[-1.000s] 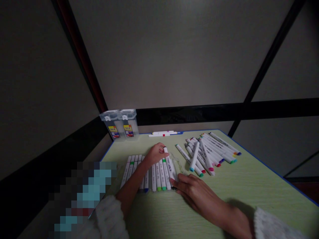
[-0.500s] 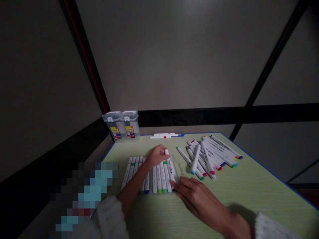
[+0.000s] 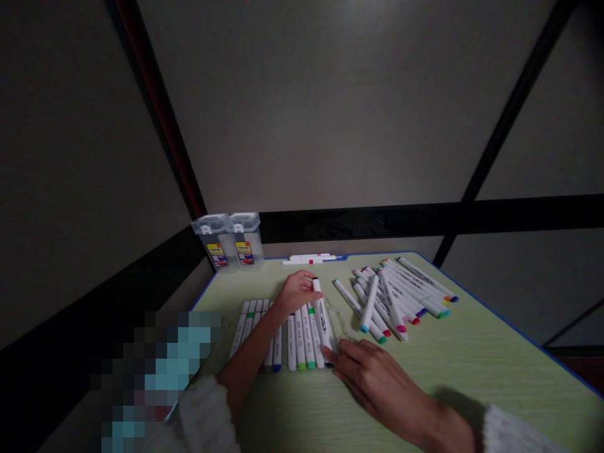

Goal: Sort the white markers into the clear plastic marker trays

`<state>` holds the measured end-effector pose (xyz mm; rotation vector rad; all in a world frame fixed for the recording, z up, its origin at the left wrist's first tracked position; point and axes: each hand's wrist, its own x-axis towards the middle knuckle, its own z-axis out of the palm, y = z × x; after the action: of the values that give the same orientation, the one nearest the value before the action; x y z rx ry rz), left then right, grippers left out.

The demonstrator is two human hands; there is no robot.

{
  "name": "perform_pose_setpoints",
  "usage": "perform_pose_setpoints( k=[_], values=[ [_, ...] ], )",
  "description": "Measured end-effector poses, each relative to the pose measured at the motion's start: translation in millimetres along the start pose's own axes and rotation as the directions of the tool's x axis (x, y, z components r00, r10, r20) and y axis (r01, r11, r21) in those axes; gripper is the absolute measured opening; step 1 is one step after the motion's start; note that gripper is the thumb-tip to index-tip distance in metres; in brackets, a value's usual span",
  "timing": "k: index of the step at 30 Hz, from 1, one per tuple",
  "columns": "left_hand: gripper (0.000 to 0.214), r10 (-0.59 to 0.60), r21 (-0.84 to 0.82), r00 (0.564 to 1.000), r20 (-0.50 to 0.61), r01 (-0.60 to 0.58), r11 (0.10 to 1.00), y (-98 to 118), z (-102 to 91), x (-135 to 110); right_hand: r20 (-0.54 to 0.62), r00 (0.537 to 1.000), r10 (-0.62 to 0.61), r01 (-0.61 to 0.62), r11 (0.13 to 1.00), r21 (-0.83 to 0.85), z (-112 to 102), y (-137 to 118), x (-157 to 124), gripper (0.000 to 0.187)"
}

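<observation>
in the middle of the frame, a slim marker [image 3: 323, 319] of smooth white plastic slants at the right end of a flat row of markers [image 3: 302, 343], on the pale green, wood-grained table [image 3: 283, 418]. the left hand [image 3: 296, 294], reaching from the lower left, pinches its dark-tipped top narrowly between thumb and fingers — the right hand [image 3: 370, 371], back upward, brings its fingertips to the bottom end, but i cannot tell if they grip.

The held marker [image 3: 321, 314] is white and black-tipped, the table [image 3: 283, 409] green, blue-edged
</observation>
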<state>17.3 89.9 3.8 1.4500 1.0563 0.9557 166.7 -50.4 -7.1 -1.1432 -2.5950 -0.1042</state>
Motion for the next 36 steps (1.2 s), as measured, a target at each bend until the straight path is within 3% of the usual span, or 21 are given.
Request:
perform_pose_setpoints(
  k=[8, 17, 28, 36],
  values=[
    [0.022, -0.025, -0.055, 1.0, -0.005, 0.025, 0.998, 8, 3.8, -7, 0.033, 0.999, 0.012, -0.012, 1.0, 0.0, 1, 1, -1, 0.03],
    [0.022, -0.021, -0.063, 1.0, -0.017, 0.02, 0.998, 10, 3.1, -7, 0.056, 0.998, 0.014, -0.016, 1.0, 0.024, -2, -1, 0, 0.033],
    [0.028, 0.051, -0.12, 0.997, -0.061, -0.058, 0.991, 14, 4.3, -8, -0.001, 1.0, 0.003, -0.003, 0.998, 0.066, -3, 0, 0, 0.034],
    [0.036, 0.038, -0.181, 0.999, 0.006, -0.036, 0.983, 11, 5.4, -7, -0.068, 0.998, 0.009, -0.003, 0.996, 0.089, -9, -2, 0, 0.027]
  ],
)
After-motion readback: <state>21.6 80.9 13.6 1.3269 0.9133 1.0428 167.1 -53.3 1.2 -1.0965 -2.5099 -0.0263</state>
